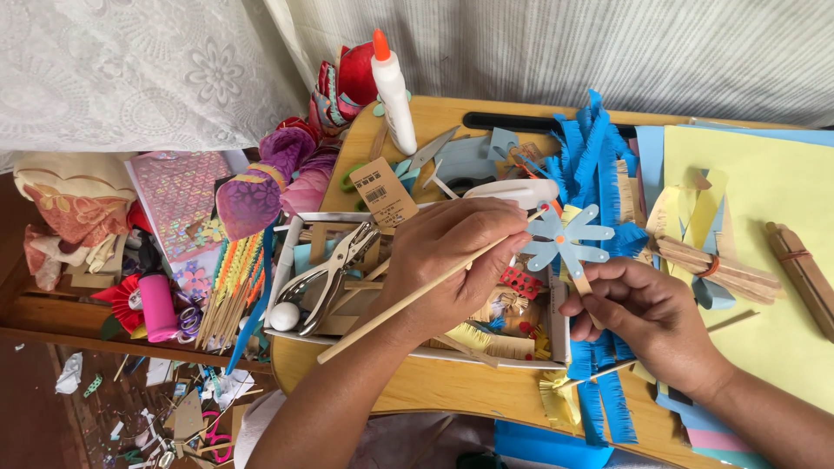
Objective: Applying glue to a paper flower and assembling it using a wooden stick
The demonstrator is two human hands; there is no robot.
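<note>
My left hand (447, 260) grips a thin wooden stick (382, 316) that slants from lower left up to the centre of a pale blue paper flower (566, 239). The stick's tip touches the flower's orange middle. My right hand (643, 317) pinches the flat wooden stem just under the flower and holds it up over a white tray (280, 260) of craft bits. Blue fringed paper strips (598, 165) lie behind and below the flower.
A metal hole punch (334, 274) lies in the tray. A white glue bottle (393, 91) with an orange cap stands at the back. Yellow paper (764, 260) and bundled wooden sticks (712, 265) are on the right. Coloured skewers (230, 291) and a pink tube (158, 306) sit left.
</note>
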